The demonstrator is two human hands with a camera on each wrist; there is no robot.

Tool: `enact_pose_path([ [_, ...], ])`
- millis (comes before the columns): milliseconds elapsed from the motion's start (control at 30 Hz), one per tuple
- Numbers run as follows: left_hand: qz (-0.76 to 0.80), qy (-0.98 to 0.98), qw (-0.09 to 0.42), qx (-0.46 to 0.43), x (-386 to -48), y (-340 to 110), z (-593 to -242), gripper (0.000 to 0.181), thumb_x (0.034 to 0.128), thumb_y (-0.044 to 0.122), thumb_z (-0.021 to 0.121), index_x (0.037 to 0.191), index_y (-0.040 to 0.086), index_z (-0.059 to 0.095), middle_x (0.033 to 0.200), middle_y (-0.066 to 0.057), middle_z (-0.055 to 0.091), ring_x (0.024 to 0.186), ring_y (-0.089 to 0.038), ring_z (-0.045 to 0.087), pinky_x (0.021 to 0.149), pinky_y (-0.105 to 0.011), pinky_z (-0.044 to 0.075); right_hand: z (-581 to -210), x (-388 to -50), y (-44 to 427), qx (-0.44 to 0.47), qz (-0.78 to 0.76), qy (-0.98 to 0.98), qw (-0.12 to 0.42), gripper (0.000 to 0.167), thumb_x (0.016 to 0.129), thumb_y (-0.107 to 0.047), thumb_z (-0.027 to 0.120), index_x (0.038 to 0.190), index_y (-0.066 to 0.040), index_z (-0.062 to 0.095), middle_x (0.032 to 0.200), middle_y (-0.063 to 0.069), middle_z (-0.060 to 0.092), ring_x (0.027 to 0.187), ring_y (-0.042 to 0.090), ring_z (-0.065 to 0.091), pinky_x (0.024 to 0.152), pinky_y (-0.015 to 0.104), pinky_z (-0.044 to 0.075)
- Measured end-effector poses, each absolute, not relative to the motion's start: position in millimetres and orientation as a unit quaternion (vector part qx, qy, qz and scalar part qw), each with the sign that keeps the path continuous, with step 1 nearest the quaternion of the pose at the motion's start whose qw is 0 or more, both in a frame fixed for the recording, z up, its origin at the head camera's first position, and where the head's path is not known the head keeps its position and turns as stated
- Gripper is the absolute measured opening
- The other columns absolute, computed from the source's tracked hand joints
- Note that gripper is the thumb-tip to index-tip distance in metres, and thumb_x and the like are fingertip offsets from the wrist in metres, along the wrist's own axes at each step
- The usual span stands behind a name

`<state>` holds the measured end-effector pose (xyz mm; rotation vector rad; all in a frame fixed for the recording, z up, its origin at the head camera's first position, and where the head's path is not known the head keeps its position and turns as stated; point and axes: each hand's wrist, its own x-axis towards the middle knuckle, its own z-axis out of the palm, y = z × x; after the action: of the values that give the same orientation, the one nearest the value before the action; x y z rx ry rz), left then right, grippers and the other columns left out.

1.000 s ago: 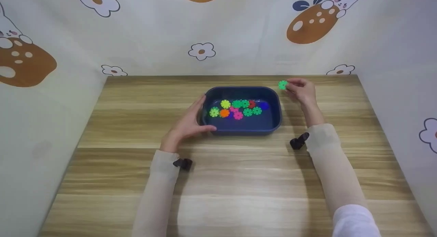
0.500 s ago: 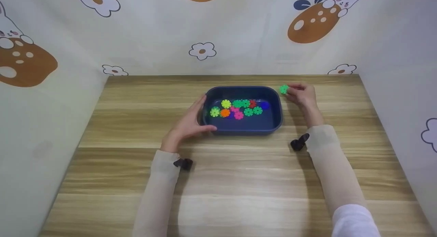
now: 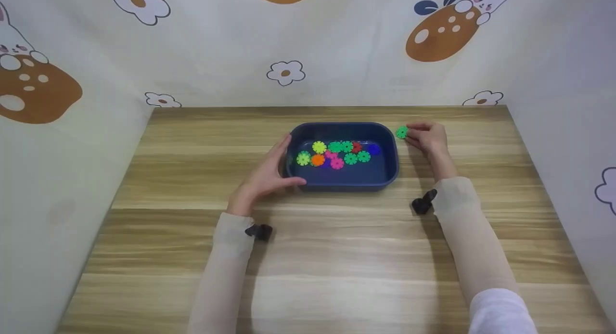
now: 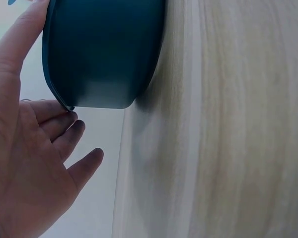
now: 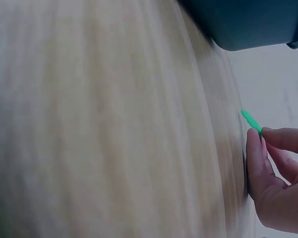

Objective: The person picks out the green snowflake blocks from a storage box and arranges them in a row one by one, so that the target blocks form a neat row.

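Observation:
A dark blue plastic tray stands on the table, with several snowflake-shaped building discs in it: green, yellow, orange, pink, red and blue. My left hand spans the tray's left end, thumb at the front rim and straight fingers along the left side. In the left wrist view, fingertips touch the tray's rim, while the little finger stands away from it. Right of the tray, my right hand pinches a green snowflake disc between thumb and fingers. Whether that disc touches the table is unclear.
The wood-grain table meets a pale patterned cloth at its back edge and sides. Each sleeve carries a small black wrist camera, such as the right one.
My right hand has come slightly nearer to me with the green snowflake disc, from the back edge down beside the tray's right corner. The left hand and the tray stay in place.

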<state>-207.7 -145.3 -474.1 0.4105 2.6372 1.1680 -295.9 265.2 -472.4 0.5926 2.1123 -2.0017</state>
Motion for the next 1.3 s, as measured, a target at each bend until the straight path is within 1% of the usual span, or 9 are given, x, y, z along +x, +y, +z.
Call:
enact_pose_path([
  [133, 0.394, 0.901, 0.114, 0.141, -208, -145, -474, 0.116, 0.0764, 0.047, 0.084, 0.162, 0.027, 0.008, 0.170, -0.003, 0.005, 0.157, -0.028, 0.011, 0.126, -0.055, 0.017, -474, -297, 265, 0.191, -0.646, 0.735, 0.079, 0.037, 0.092, 0.005, 0.062, 0.129, 0.008, 0.059, 0.099, 0.001, 0.066, 0.082, 0.003, 0.068, 0.087, 0.019, 0.059],
  [367, 0.392, 0.902, 0.110, 0.145, -208, -145, -474, 0.117, 0.0759, 0.047, 0.084, 0.162, 0.025, 0.009, 0.170, -0.004, 0.005, 0.157, -0.028, 0.011, 0.126, -0.054, 0.017, -474, -297, 265, 0.178, -0.597, 0.779, 0.073, 0.035, 0.094, 0.001, 0.062, 0.128, 0.007, 0.060, 0.111, 0.006, 0.066, 0.088, 0.002, 0.066, 0.089, 0.018, 0.058],
  [533, 0.389, 0.903, 0.111, 0.145, -208, -145, -473, 0.117, 0.0759, 0.048, 0.084, 0.162, 0.024, 0.009, 0.170, -0.005, 0.005, 0.157, -0.029, 0.011, 0.126, -0.055, 0.017, -472, -295, 268, 0.177, -0.604, 0.774, 0.073, 0.035, 0.094, -0.001, 0.063, 0.128, 0.007, 0.061, 0.108, 0.003, 0.067, 0.091, 0.004, 0.066, 0.092, 0.021, 0.057],
  [767, 0.391, 0.901, 0.114, 0.148, -209, -145, -473, 0.117, 0.0761, 0.046, 0.084, 0.162, 0.022, 0.008, 0.170, -0.004, 0.006, 0.157, -0.030, 0.010, 0.126, -0.055, 0.016, -467, -291, 271, 0.190, -0.666, 0.718, 0.071, 0.040, 0.093, 0.004, 0.062, 0.132, 0.009, 0.056, 0.103, 0.003, 0.067, 0.090, 0.007, 0.069, 0.099, 0.027, 0.056],
  [867, 0.392, 0.900, 0.117, 0.149, -209, -145, -474, 0.117, 0.0764, 0.044, 0.085, 0.162, 0.022, 0.008, 0.170, -0.004, 0.006, 0.157, -0.030, 0.009, 0.126, -0.055, 0.015, -464, -289, 271, 0.190, -0.682, 0.702, 0.072, 0.040, 0.094, 0.004, 0.062, 0.133, 0.010, 0.055, 0.101, 0.003, 0.066, 0.087, 0.006, 0.069, 0.095, 0.026, 0.057],
  [933, 0.394, 0.900, 0.117, 0.148, -209, -146, -474, 0.118, 0.0760, 0.044, 0.085, 0.162, 0.022, 0.008, 0.170, -0.004, 0.006, 0.157, -0.030, 0.009, 0.126, -0.055, 0.015, -461, -287, 270, 0.187, -0.686, 0.699, 0.072, 0.038, 0.094, 0.003, 0.061, 0.131, 0.009, 0.055, 0.097, 0.002, 0.066, 0.085, 0.006, 0.069, 0.090, 0.024, 0.059],
  [1067, 0.393, 0.900, 0.117, 0.151, -210, -146, -474, 0.118, 0.0762, 0.045, 0.084, 0.162, 0.023, 0.007, 0.170, -0.005, 0.005, 0.157, -0.031, 0.008, 0.126, -0.056, 0.015, -456, -286, 269, 0.179, -0.699, 0.689, 0.071, 0.032, 0.094, 0.004, 0.061, 0.125, 0.008, 0.058, 0.086, -0.004, 0.067, 0.078, 0.006, 0.069, 0.080, 0.022, 0.061],
  [1167, 0.390, 0.901, 0.115, 0.152, -210, -146, -474, 0.117, 0.0764, 0.046, 0.084, 0.162, 0.023, 0.008, 0.170, -0.005, 0.005, 0.157, -0.031, 0.009, 0.126, -0.056, 0.015, -453, -285, 269, 0.170, -0.694, 0.696, 0.070, 0.032, 0.094, 0.003, 0.062, 0.125, 0.008, 0.058, 0.079, -0.007, 0.067, 0.074, 0.005, 0.069, 0.075, 0.021, 0.061],
  [1300, 0.389, 0.902, 0.113, 0.151, -210, -146, -474, 0.117, 0.0759, 0.046, 0.085, 0.162, 0.022, 0.008, 0.170, -0.006, 0.006, 0.157, -0.031, 0.010, 0.126, -0.055, 0.015, -449, -284, 268, 0.154, -0.668, 0.725, 0.064, 0.036, 0.093, -0.001, 0.064, 0.127, 0.009, 0.058, 0.080, -0.009, 0.068, 0.076, 0.005, 0.070, 0.072, 0.019, 0.060],
])
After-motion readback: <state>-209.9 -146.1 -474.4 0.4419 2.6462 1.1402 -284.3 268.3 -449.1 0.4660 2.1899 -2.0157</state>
